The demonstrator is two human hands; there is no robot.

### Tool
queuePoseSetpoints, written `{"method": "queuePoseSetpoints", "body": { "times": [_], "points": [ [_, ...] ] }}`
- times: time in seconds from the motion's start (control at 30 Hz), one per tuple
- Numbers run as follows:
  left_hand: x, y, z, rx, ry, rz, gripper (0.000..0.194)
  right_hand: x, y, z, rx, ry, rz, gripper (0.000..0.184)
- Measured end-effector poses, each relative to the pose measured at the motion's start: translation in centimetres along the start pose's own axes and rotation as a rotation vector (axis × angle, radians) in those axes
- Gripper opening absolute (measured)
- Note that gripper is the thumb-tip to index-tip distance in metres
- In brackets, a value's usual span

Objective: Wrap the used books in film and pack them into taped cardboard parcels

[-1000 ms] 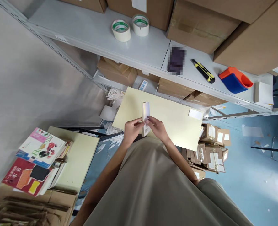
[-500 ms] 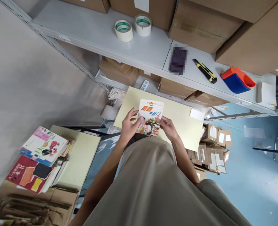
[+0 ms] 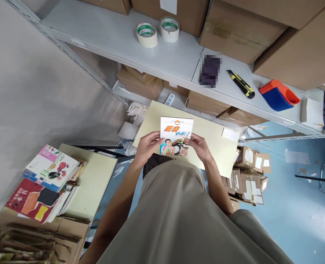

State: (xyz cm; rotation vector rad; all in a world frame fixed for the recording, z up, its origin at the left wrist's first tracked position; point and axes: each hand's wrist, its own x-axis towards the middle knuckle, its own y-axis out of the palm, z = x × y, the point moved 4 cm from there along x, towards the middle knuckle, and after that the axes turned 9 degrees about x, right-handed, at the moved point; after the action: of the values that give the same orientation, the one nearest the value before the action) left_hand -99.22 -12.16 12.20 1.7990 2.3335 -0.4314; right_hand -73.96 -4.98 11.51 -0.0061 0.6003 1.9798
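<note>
A small book with a white cover, orange and blue lettering and a cooking photo is held cover up between both hands. My left hand is closed on its left edge, thumb on the cover. On the opposite edge my right hand grips it, with the thumb on the front and the fingers behind, mostly hidden. Beneath the book lies a pale yellow tabletop, and a white slip of paper rests at its right end.
Above the table runs a grey shelf with tape rolls, a yellow-black box cutter, a red-blue tape dispenser and cardboard boxes. Stacked books stand at lower left. Several small cartons lie at the right.
My left hand, whose fingers were spread beside the book, has closed on its left edge. The book now sits straighter and its cover shows more fully.
</note>
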Motion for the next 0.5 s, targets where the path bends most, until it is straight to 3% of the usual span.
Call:
{"method": "queuePoseSetpoints", "body": {
  "times": [0.23,0.4,0.5],
  "points": [
    [-0.4,-0.7,-0.9,0.155,0.384,-0.073,0.012,0.2,-0.8,1.7,-0.189,-0.28,0.055,0.013],
    [-0.6,-0.5,-1.2,0.118,0.434,-0.076,0.008,0.0,-0.7,2.4,-0.227,-0.33,0.058,0.024],
    [-0.5,-0.6,-1.3,0.103,0.378,-0.092,0.017,-0.1,-0.8,2.0,-0.223,-0.308,0.02,0.031]
  ]
}}
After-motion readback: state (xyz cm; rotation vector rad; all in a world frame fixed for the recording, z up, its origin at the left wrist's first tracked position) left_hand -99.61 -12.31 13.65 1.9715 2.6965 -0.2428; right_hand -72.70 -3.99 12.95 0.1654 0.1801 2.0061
